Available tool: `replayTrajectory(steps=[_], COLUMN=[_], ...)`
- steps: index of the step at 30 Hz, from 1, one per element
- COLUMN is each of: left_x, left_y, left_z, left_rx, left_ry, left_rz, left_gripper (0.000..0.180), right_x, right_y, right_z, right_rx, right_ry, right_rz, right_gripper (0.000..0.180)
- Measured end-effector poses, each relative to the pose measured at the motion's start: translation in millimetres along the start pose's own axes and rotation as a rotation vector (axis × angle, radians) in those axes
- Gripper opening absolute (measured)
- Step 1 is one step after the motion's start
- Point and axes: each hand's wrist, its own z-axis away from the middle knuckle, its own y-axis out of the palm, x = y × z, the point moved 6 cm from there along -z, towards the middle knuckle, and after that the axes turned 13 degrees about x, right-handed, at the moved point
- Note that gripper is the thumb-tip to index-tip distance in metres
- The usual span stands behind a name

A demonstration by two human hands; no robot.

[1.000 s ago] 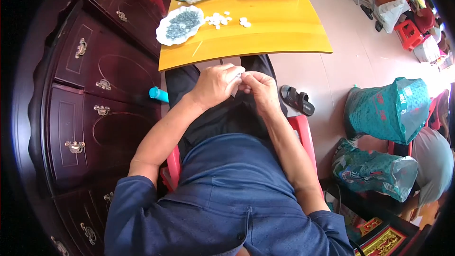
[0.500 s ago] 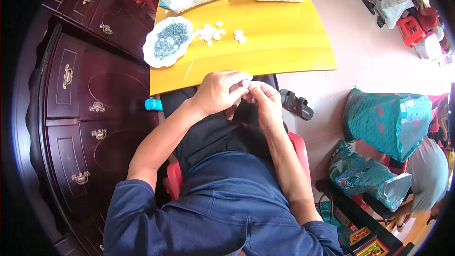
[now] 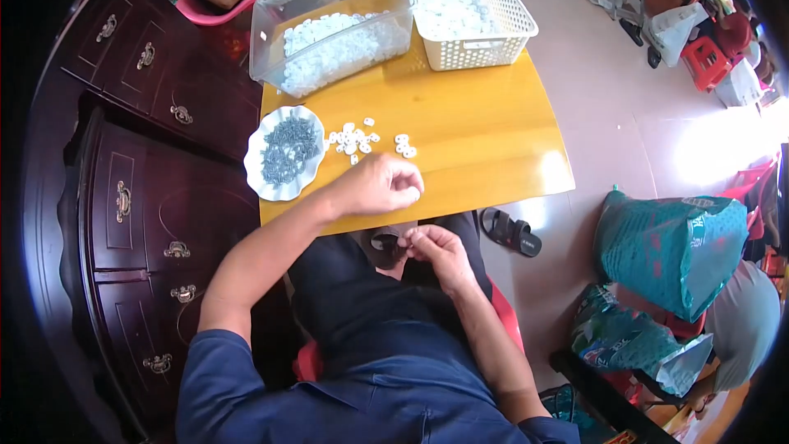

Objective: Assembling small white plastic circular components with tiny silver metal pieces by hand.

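Note:
My left hand [image 3: 380,186] hovers over the front edge of the yellow table, its fingers curled in toward the thumb; whatever they may hold is hidden. Lower down, above my lap, my right hand [image 3: 442,253] pinches thumb and fingers together on something too small to make out. Beyond my left hand lies a loose group of small white plastic pieces [image 3: 352,140] with dark holes. A smaller cluster of the same white pieces [image 3: 403,145] sits to its right. At the left, a white scalloped dish [image 3: 254,173] holds many small dark metal pins [image 3: 289,148].
Toward the back of the table [image 3: 485,140] stand a clear plastic bin [image 3: 267,53] and a white perforated basket [image 3: 477,56], both with white pieces inside. Dark wooden cabinets [image 3: 214,173] line the left. Teal bags [image 3: 649,247] and a black sandal [image 3: 511,232] are at the right.
My hands were together at a small pale piece; now they are apart, the left over the table and the right above my lap. The view has shifted, showing more of the table's far side.

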Motion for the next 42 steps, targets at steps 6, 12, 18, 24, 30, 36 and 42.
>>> replayTrajectory(steps=[6,12,18,24,30,36,42], left_x=[-59.8,-20.5,30.4,51.7,70.6,62.6,48.4], left_y=[-120.3,-116.2,-32.3,-29.3,-34.2,-27.6,-1.0], left_z=[-40.0,-12.6,14.8,10.4,4.0,0.7,6.1], left_rx=[-0.279,-0.607,-0.703,-0.680,-0.650,-0.609,-0.575], left_ry=[0.185,0.249,-0.048,-0.217,-0.349,-0.308,-0.247], left_rz=[0.375,0.073,-0.578,-0.755,-0.802,-0.765,-0.755], left_gripper=[0.032,0.052,0.067,0.075,0.080,0.083,0.085], right_x=[-7.3,-6.2,-14.8,-15.7,-18.4,-18.3,-18.6], right_y=[0.5,-4.8,1.1,2.8,1.3,2.7,0.3], right_z=[-0.7,-6.0,-8.5,-5.9,-7.5,-8.3,-6.2], right_rx=[0.035,0.015,0.045,0.011,0.020,0.022,0.006], right_ry=[0.044,0.023,0.049,0.082,0.090,0.085,0.085], right_rz=[-0.025,-0.043,-0.036,-0.010,0.014,0.016,0.034], right_gripper=[0.018,0.018,0.018,0.018,0.018,0.018,0.017])
